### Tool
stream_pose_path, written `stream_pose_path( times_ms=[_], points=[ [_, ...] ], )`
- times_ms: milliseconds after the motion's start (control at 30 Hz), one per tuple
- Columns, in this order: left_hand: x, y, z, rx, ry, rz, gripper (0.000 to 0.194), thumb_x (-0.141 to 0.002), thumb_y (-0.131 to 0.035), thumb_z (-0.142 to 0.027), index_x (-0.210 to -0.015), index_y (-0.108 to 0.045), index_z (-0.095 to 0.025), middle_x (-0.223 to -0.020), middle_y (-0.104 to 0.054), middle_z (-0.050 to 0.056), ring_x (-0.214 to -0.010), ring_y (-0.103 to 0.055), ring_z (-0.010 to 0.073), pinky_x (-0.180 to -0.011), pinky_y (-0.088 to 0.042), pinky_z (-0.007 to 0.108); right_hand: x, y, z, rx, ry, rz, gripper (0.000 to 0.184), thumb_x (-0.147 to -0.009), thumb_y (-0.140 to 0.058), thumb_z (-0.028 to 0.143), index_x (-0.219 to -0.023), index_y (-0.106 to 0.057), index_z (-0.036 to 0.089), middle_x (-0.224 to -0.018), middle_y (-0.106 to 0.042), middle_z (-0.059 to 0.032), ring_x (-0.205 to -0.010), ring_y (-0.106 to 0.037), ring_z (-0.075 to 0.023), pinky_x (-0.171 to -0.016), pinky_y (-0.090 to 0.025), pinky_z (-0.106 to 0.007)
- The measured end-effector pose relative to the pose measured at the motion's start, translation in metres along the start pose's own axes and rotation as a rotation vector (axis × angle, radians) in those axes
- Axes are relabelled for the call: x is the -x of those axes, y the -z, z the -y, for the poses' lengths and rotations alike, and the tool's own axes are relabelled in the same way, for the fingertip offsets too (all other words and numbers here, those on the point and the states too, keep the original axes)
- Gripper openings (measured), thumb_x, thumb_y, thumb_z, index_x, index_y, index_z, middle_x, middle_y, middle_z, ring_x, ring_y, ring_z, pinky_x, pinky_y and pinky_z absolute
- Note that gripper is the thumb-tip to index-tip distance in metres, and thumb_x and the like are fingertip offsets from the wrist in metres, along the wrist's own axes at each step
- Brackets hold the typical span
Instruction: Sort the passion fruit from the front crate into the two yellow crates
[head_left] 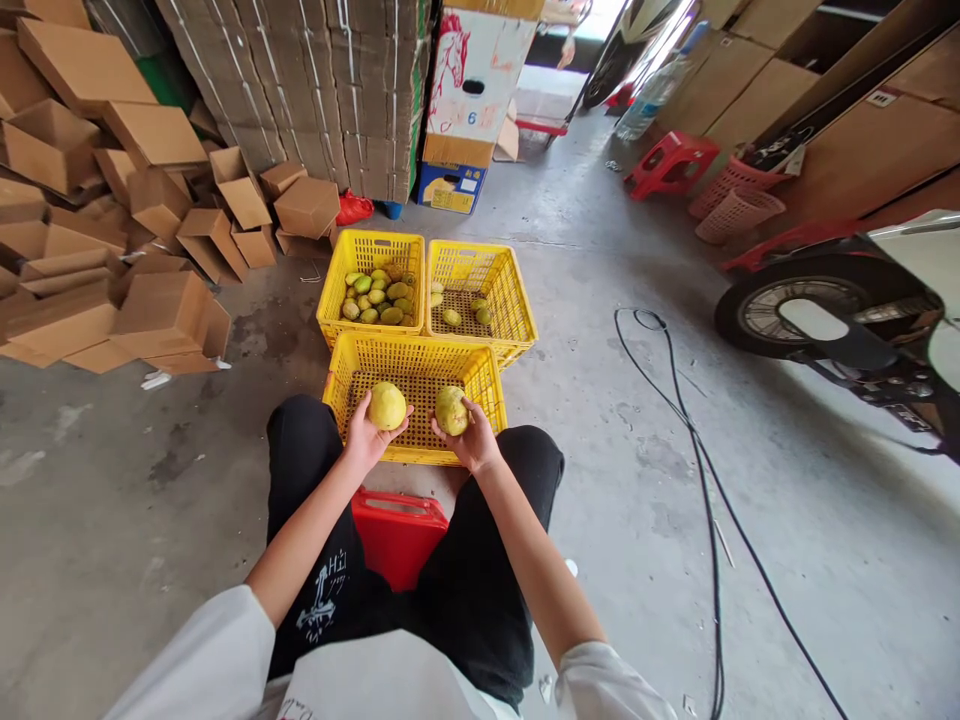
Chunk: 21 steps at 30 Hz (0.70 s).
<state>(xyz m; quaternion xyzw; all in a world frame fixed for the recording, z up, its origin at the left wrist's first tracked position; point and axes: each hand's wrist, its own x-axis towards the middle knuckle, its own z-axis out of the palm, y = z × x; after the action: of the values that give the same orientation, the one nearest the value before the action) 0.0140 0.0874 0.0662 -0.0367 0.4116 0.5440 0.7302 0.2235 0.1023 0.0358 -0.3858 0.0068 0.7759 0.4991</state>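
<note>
Grey floor (622, 480); your left grip (365, 437) holds round yellow fruit (387, 405), right grip (475, 442) blotchy yellow-green fruit (451, 410); yellow plastic crate (487, 385) below.

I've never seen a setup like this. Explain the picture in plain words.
There is no machine here, just one person's two bare hands. A single camera, worn on the head, looks forward and down, so you see the wearer's own arms and knees. The left hand holds a yellow fruit; the right hand holds a greener, blemished fruit. Both are above the front yellow crate. Beyond it on the floor stand two more: the back-left crate holds many fruits, the back-right crate only a few. Cardboard boxes lie piled at left; a black cable lies at right.
</note>
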Motion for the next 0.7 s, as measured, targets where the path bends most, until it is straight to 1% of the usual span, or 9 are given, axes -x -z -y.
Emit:
stream_pose_path(
  times_ms=[133,200,267,367,433,500,600,633,700],
  points=[
    [0.0019,-0.0009,0.0005,0.027,0.015,0.019,0.039,-0.105,-0.057,-0.039,-0.138,-0.067,-0.019,-0.12,-0.084,0.018,-0.127,-0.084,0.0401,-0.099,-0.073,0.054,0.0012,-0.0007,0.0014,-0.023,0.019,0.008,0.025,-0.089,-0.073,0.034,-0.113,-0.068,0.028,-0.095,-0.083,-0.0075,-0.113,-0.086,-0.0366,-0.095,-0.076,-0.061],
    [0.0013,-0.0006,0.0015,0.018,0.031,0.026,0.042,-0.104,-0.056,-0.035,-0.141,-0.067,-0.02,-0.124,-0.084,0.018,-0.129,-0.083,0.0411,-0.102,-0.072,0.058,0.0027,-0.0011,0.0021,-0.024,0.027,0.034,0.029,-0.088,-0.069,0.035,-0.116,-0.069,0.026,-0.099,-0.084,-0.0103,-0.116,-0.085,-0.0384,-0.095,-0.075,-0.064],
    [-0.0004,0.0003,0.0023,0.0,0.039,0.022,0.044,-0.104,-0.059,-0.036,-0.145,-0.066,-0.021,-0.125,-0.084,0.018,-0.124,-0.085,0.0399,-0.098,-0.073,0.055,0.0038,-0.0015,0.0022,-0.032,0.032,0.064,0.036,-0.085,-0.068,0.034,-0.12,-0.069,0.025,-0.104,-0.086,-0.0125,-0.119,-0.085,-0.04,-0.095,-0.075,-0.065],
    [-0.0032,0.0016,0.0023,-0.015,0.038,0.007,0.044,-0.107,-0.064,-0.04,-0.147,-0.066,-0.021,-0.118,-0.084,0.016,-0.107,-0.087,0.0334,-0.082,-0.073,0.04,0.0041,-0.0022,0.0014,-0.035,0.036,0.078,0.043,-0.081,-0.068,0.032,-0.124,-0.069,0.025,-0.11,-0.087,-0.0137,-0.12,-0.086,-0.0403,-0.095,-0.074,-0.064],
    [-0.0039,0.0014,0.0015,-0.003,0.034,-0.003,0.044,-0.109,-0.064,-0.043,-0.148,-0.067,-0.021,-0.112,-0.084,0.014,-0.096,-0.086,0.0286,-0.074,-0.071,0.034,0.0037,-0.0028,0.0013,-0.02,0.037,0.058,0.04,-0.084,-0.068,0.034,-0.124,-0.068,0.026,-0.107,-0.087,-0.0124,-0.115,-0.087,-0.0385,-0.092,-0.076,-0.061],
    [-0.0036,0.0003,0.0006,0.018,0.016,-0.01,0.042,-0.112,-0.062,-0.043,-0.148,-0.067,-0.02,-0.107,-0.083,0.011,-0.089,-0.084,0.0251,-0.071,-0.07,0.03,0.0033,-0.003,0.0021,-0.013,0.036,0.021,0.034,-0.09,-0.067,0.037,-0.122,-0.068,0.025,-0.099,-0.086,-0.0108,-0.102,-0.087,-0.0348,-0.084,-0.077,-0.054],
    [-0.0025,-0.0009,-0.0001,0.029,-0.006,-0.011,0.04,-0.115,-0.06,-0.041,-0.148,-0.067,-0.02,-0.106,-0.083,0.01,-0.086,-0.084,0.0229,-0.07,-0.07,0.028,0.0026,-0.0018,0.0045,-0.03,0.03,-0.033,0.026,-0.098,-0.065,0.04,-0.118,-0.069,0.024,-0.09,-0.083,-0.0088,-0.082,-0.082,-0.026,-0.069,-0.075,-0.036],
    [-0.0024,-0.0008,-0.0002,0.023,-0.004,-0.012,0.041,-0.115,-0.061,-0.043,-0.149,-0.067,-0.02,-0.105,-0.083,0.01,-0.087,-0.084,0.0231,-0.07,-0.07,0.028,0.0024,-0.0011,0.0051,-0.039,0.028,-0.045,0.025,-0.099,-0.066,0.04,-0.117,-0.069,0.024,-0.09,-0.082,-0.0081,-0.08,-0.081,-0.0238,-0.067,-0.073,-0.032],
    [-0.0028,0.0002,-0.0005,0.003,0.009,-0.016,0.045,-0.113,-0.065,-0.046,-0.15,-0.066,-0.02,-0.104,-0.083,0.01,-0.086,-0.085,0.0243,-0.069,-0.07,0.029,0.0017,0.0002,0.0057,-0.055,0.03,-0.059,0.023,-0.099,-0.068,0.039,-0.117,-0.07,0.025,-0.09,-0.082,-0.0072,-0.08,-0.08,-0.0223,-0.066,-0.071,-0.028]
  ],
)
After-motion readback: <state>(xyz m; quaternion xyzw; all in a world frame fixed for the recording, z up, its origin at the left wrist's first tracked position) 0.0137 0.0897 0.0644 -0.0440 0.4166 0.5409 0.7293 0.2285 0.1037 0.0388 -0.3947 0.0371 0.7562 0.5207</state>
